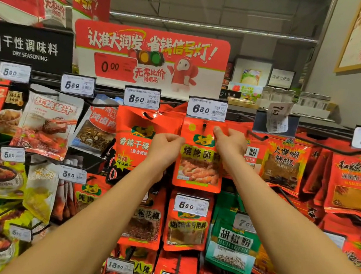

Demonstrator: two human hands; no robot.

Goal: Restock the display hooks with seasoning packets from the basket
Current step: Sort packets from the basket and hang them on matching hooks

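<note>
Both arms up at the display, right under the 6.30 price tag (206,109). The red packet (199,162) hangs upright, long axis vertical, its punched hole at the hook (204,124) — seemingly just threaded on. Left hand (166,145) pinches its left edge; right hand (231,140) grips the top right corner, fingers (217,131) nearest the hook.
</note>
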